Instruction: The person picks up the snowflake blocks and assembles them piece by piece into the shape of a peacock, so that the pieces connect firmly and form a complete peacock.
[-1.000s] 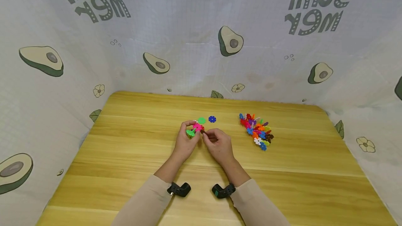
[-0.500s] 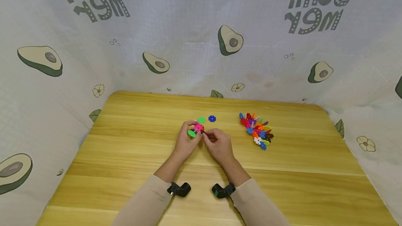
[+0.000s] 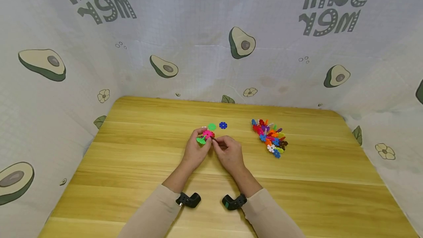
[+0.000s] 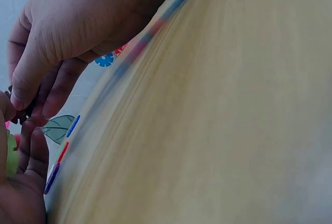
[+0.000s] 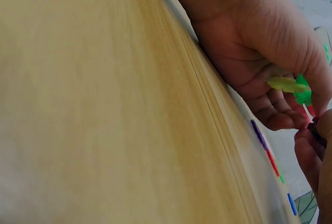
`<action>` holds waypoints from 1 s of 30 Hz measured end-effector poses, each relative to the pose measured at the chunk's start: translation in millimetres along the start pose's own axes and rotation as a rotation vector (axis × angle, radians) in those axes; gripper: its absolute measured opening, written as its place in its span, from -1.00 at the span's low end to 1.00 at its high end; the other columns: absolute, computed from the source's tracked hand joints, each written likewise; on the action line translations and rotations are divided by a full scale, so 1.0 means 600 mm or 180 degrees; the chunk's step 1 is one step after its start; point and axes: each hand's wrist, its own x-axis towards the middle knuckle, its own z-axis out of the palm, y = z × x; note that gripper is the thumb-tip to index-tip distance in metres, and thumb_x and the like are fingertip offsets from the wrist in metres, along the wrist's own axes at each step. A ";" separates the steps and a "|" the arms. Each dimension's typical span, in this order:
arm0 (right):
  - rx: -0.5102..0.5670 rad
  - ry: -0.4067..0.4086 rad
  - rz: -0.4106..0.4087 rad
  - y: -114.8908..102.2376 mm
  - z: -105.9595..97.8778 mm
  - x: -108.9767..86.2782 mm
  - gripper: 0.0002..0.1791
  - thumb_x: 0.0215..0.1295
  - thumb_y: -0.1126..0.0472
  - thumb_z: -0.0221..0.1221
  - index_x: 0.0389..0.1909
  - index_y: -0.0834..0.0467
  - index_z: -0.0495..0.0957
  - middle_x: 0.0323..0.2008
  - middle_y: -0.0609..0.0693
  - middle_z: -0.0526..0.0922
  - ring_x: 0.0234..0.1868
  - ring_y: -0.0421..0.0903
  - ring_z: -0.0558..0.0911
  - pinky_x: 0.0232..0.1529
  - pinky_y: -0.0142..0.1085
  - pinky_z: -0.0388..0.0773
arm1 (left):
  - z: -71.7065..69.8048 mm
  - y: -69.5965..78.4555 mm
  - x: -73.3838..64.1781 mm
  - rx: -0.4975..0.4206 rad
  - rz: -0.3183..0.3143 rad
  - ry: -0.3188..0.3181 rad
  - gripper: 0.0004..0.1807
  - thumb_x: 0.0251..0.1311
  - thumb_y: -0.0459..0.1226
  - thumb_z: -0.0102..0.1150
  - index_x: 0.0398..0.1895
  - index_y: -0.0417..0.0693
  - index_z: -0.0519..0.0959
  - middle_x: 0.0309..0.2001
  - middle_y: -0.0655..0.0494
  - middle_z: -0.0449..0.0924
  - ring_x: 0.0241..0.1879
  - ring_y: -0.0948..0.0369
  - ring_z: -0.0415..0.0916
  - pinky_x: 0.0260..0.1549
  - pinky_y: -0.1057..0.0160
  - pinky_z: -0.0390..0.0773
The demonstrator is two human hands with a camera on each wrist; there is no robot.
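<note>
My left hand (image 3: 195,150) holds a small cluster of notched plastic discs, with a pink disc (image 3: 207,134) and a green disc (image 3: 201,140) showing in the head view. A yellow-green disc (image 5: 282,84) of the cluster sticks out beneath the left palm in the right wrist view. Right against the cluster, my right hand (image 3: 230,152) pinches a dark brown disc (image 4: 24,115) between thumb and fingertips. The fingers of both hands meet there and cover most of the brown disc, so I cannot tell whether it is slotted into the cluster.
Beyond the hands, a light green disc (image 3: 212,126) and a blue disc (image 3: 223,125) lie flat on the wooden table (image 3: 314,179). To the right sits a multicoloured bunch of discs (image 3: 271,137). A printed cloth (image 3: 205,21) hangs behind the table.
The cluster in the left hand tilts slightly back and forth. Both hands stay together in nearly the same place, and the right hand shifts a touch to the left.
</note>
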 end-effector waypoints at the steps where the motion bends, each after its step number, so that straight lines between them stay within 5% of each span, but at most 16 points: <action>1: -0.0008 0.0005 0.0000 0.000 0.000 0.000 -0.93 0.22 0.39 0.40 -0.36 0.29 0.68 -0.38 0.16 0.77 -0.41 -0.02 0.79 -0.35 -0.38 0.75 | 0.000 0.000 0.000 0.0011 0.0010 -0.0005 -0.52 0.37 -0.31 0.23 0.32 -0.15 0.42 0.32 -0.13 0.49 0.43 -0.02 0.37 0.48 -0.02 0.35; 10: -0.0109 0.0056 -0.0056 0.002 -0.002 0.000 -0.92 0.21 0.38 0.41 -0.38 0.28 0.69 -0.39 0.15 0.76 -0.41 -0.03 0.78 -0.37 -0.29 0.77 | -0.004 0.005 -0.001 0.0416 0.0349 -0.0139 -0.59 0.39 -0.37 0.20 0.25 -0.22 0.43 0.24 -0.23 0.50 0.31 -0.10 0.48 0.34 -0.04 0.52; 16: -0.0068 0.0086 0.0005 0.004 -0.001 -0.001 -0.93 0.23 0.39 0.39 -0.32 0.29 0.68 -0.33 0.16 0.77 -0.37 -0.01 0.78 -0.34 -0.26 0.78 | -0.005 0.002 -0.003 0.0418 0.0380 -0.0225 -0.49 0.34 -0.36 0.27 0.31 -0.22 0.39 0.28 -0.23 0.45 0.32 -0.09 0.45 0.37 -0.05 0.49; 20: 0.0089 0.0147 0.0115 0.006 -0.004 -0.002 -0.91 0.25 0.41 0.37 -0.26 0.30 0.67 -0.28 0.17 0.76 -0.31 0.04 0.79 -0.28 -0.26 0.78 | -0.007 0.000 -0.005 0.0134 0.0335 -0.0389 -0.32 0.27 -0.29 0.37 0.40 -0.20 0.31 0.35 -0.18 0.37 0.21 -0.07 0.48 0.07 0.27 0.63; 23: 0.0155 0.0223 0.0017 0.010 -0.005 -0.001 -0.90 0.22 0.45 0.37 -0.26 0.27 0.69 -0.28 0.13 0.75 -0.29 0.04 0.79 -0.24 -0.32 0.77 | -0.008 0.000 -0.003 -0.0263 0.0245 -0.0416 -0.44 0.39 -0.27 0.26 0.37 -0.26 0.35 0.27 -0.23 0.45 0.07 -0.03 0.55 -0.16 0.45 0.59; 30: 0.0221 0.0131 -0.0148 0.008 -0.014 0.004 -0.88 0.24 0.39 0.38 -0.22 0.24 0.70 -0.25 0.08 0.75 -0.23 0.01 0.78 -0.15 -0.25 0.78 | -0.014 0.002 0.004 -0.0660 -0.0232 -0.0107 -0.76 0.56 -0.23 0.00 -0.07 -0.27 0.53 -0.17 -0.11 0.68 -0.20 0.18 0.67 -0.19 0.42 0.63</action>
